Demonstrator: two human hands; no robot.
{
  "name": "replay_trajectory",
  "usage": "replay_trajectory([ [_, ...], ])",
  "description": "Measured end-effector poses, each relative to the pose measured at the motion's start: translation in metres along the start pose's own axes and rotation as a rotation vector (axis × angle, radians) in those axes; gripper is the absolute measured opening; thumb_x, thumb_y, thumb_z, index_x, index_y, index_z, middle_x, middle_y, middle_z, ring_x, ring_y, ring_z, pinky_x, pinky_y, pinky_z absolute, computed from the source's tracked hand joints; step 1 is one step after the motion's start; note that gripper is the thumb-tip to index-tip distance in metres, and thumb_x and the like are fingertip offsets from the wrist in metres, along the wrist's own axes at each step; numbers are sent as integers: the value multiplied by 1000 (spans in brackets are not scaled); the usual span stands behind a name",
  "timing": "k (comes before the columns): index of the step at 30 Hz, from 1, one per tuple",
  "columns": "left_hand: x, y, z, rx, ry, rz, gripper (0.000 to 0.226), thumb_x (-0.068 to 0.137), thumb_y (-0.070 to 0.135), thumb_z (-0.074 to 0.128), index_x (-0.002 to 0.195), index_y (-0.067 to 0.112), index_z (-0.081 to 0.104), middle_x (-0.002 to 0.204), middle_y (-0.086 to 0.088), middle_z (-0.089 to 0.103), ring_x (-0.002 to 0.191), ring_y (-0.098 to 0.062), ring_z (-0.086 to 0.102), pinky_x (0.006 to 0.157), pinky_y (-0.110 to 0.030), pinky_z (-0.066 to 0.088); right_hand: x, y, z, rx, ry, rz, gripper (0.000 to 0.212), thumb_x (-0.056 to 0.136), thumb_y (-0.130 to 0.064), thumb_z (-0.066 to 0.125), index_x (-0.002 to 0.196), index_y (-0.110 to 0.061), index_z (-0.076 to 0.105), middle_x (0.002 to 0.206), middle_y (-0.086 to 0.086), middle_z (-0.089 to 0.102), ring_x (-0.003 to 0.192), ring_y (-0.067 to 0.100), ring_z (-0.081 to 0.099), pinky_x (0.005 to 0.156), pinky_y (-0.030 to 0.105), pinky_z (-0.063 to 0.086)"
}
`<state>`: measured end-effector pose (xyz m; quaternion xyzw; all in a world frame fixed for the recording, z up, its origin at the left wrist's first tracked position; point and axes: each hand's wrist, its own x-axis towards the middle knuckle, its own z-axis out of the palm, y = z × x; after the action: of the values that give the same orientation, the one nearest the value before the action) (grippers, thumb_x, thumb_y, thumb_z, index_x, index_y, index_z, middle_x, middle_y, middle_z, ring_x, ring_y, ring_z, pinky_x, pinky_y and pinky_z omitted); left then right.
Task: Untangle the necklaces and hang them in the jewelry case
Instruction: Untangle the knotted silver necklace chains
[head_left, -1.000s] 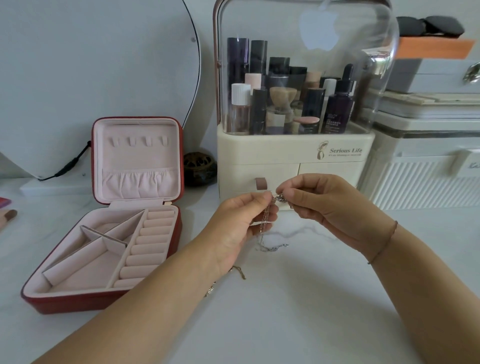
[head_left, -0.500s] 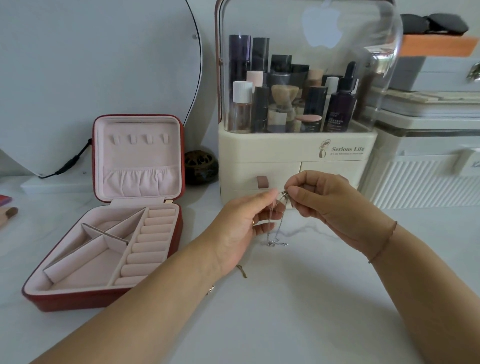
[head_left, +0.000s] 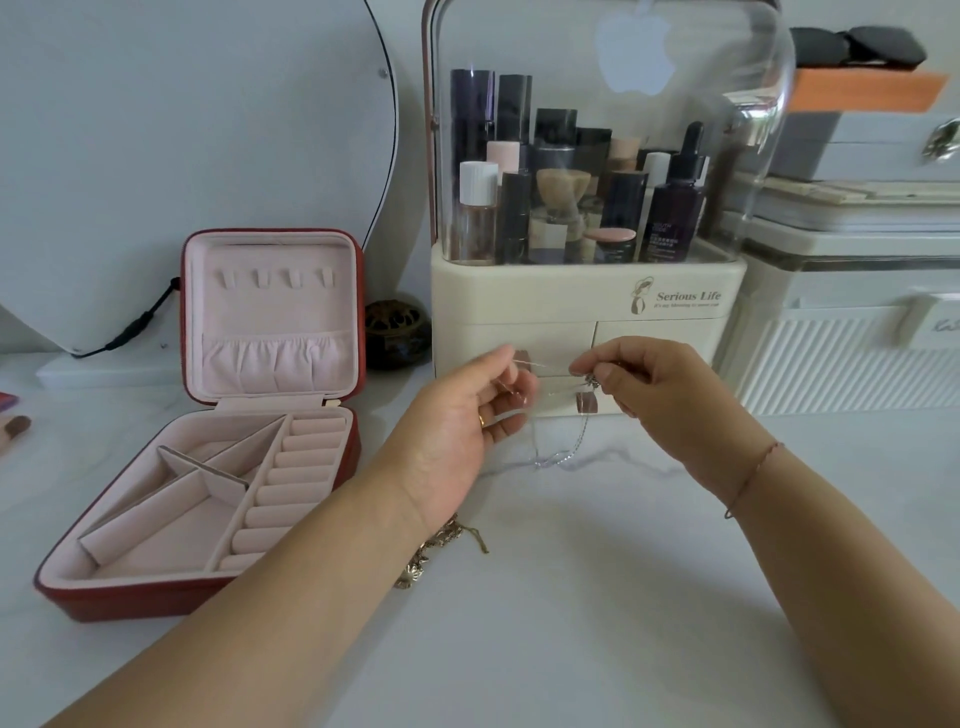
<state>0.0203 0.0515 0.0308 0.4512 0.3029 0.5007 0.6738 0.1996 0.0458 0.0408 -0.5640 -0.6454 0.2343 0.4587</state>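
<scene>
A thin silver necklace (head_left: 558, 457) is stretched between my hands above the white table, its loop hanging down and touching the tabletop. My left hand (head_left: 467, 415) pinches one part of the chain and my right hand (head_left: 660, 395) pinches the other near a small pendant. A gold necklace (head_left: 441, 545) lies on the table, partly hidden under my left forearm. The red jewelry case (head_left: 208, 597) stands open at the left, with a pink lining, several small hooks (head_left: 275, 278) in its upright lid and empty compartments.
A cream cosmetics organizer (head_left: 587, 306) with a clear dome and bottles stands right behind my hands. White storage boxes (head_left: 857, 353) are at the right. A round mirror (head_left: 182, 130) and a small dark ornament (head_left: 397, 332) sit at the back left.
My hands have moved apart, the left one shifting left, so the silver chain now stretches between them instead of being bunched at my fingertips. The gold necklace shows more under my forearm.
</scene>
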Motion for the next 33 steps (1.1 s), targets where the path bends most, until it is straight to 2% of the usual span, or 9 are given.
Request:
replay_trajectory([
  [5,1,8,-6,-137,134,23,29,92,23,51,63,17,47,57,0,53,64,-16,60,77,-31,49,1,-1,-6,9,87,32,29,94,-4,47,84,-21,69,48,-17,50,57,21,33,51,28,30],
  [7,1,10,-8,-174,182,27,30,91,23,53,62,16,47,52,1,48,56,-15,58,78,-32,49,2,-1,-8,46,134,52,30,94,-5,46,82,-21,68,56,-4,46,58,22,34,53,30,30],
  [11,-1,11,-11,-221,228,18,30,90,24,55,61,16,47,47,3,42,45,-11,45,68,-30,52,3,-2,-10,93,204,63,32,95,-4,45,79,-22,66,59,-1,46,54,13,40,52,25,35],
  [16,0,7,-9,-25,273,-63,29,90,25,54,63,16,50,49,3,42,37,-9,32,45,-22,36,1,-6,-8,120,264,-9,31,95,-6,46,81,-24,66,58,-2,49,51,7,43,52,23,39],
  [19,-2,1,-7,180,254,-95,27,90,27,57,65,15,55,54,2,46,36,-9,27,41,-21,30,-1,-10,-9,166,269,-81,25,93,-6,50,86,-23,67,61,-4,54,51,3,46,53,17,43],
  [22,-6,-1,-3,423,222,-51,25,90,27,58,71,13,64,61,1,54,42,-11,35,44,-21,36,-2,-12,-10,322,175,-111,17,91,-1,56,91,-15,66,70,-1,59,56,7,51,57,18,46],
  [24,-8,-1,0,517,178,-16,24,91,28,57,77,13,70,71,2,64,57,-10,49,56,-16,41,-2,-13,-10,415,71,-101,15,90,0,57,90,-13,65,70,1,60,58,10,53,59,21,47],
  [28,-11,-3,4,634,150,7,19,88,36,61,84,24,76,92,20,71,82,17,57,70,-8,34,-4,-14,-6,522,-106,-92,7,86,-3,59,90,-7,64,66,5,58,60,11,55,59,20,48],
  [33,-10,-4,3,664,184,24,16,83,46,64,79,31,71,88,10,66,77,-5,57,72,-21,41,-7,-12,-3,507,-244,-106,19,76,-18,64,92,-8,66,75,10,62,69,18,57,72,34,43],
])
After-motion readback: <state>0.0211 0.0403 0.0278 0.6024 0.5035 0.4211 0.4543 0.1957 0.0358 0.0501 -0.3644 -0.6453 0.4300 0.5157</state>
